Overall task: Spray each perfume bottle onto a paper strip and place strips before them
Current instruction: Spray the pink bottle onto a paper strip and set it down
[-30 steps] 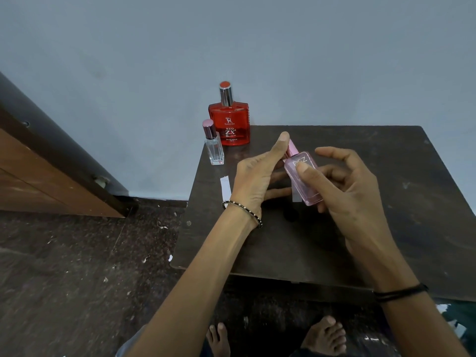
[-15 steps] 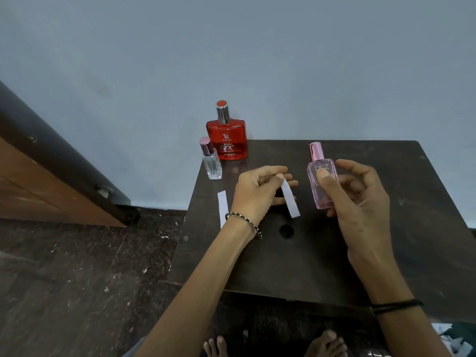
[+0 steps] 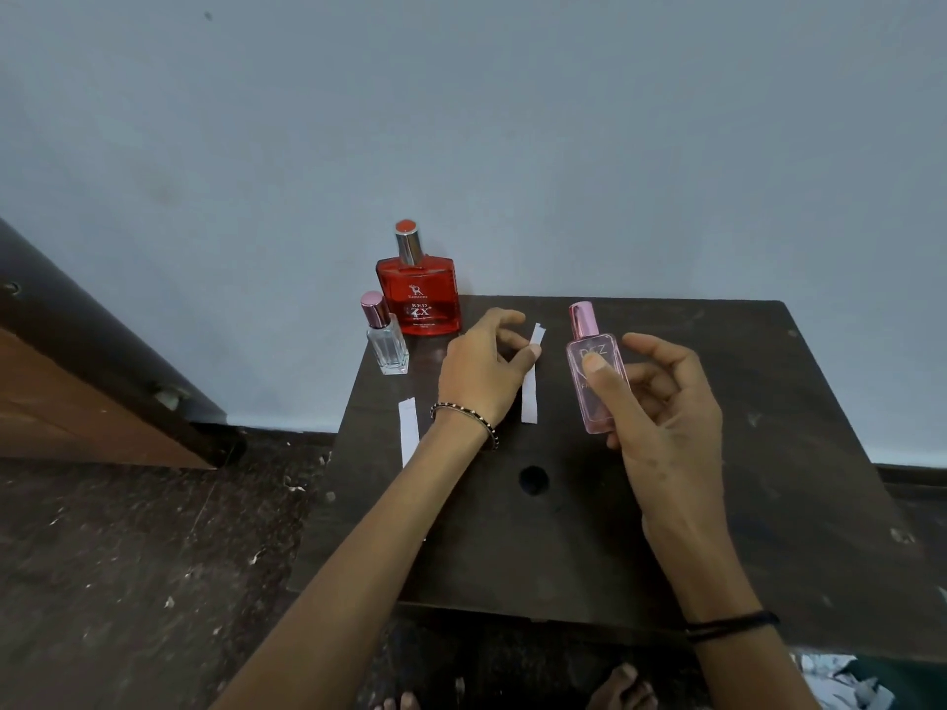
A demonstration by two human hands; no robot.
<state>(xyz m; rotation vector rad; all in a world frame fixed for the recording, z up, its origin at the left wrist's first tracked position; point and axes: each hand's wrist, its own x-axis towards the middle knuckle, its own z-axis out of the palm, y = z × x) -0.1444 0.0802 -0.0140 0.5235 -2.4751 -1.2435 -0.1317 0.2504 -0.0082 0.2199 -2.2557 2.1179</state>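
Note:
My right hand (image 3: pixel 661 402) grips a pink perfume bottle (image 3: pixel 594 366) upright above the dark wooden table (image 3: pixel 768 453), thumb across its front. My left hand (image 3: pixel 481 371) pinches the upper part of a white paper strip (image 3: pixel 530 397), which hangs down just left of the pink bottle. A second white strip (image 3: pixel 408 435) lies flat near the table's left edge. At the back left corner stand a large red bottle (image 3: pixel 419 294) and a small clear bottle with a pink cap (image 3: pixel 385 340).
A round hole (image 3: pixel 533 480) sits in the tabletop's middle. A grey wall rises right behind the table. A wooden board (image 3: pixel 77 381) leans at the left, and a dark floor lies below. Bare feet (image 3: pixel 620 689) and paper scraps (image 3: pixel 840 678) show at the bottom.
My hands have moved apart: the right has carried the pink bottle to the right and turned it upright, and the left has drawn the strip away so it hangs straight.

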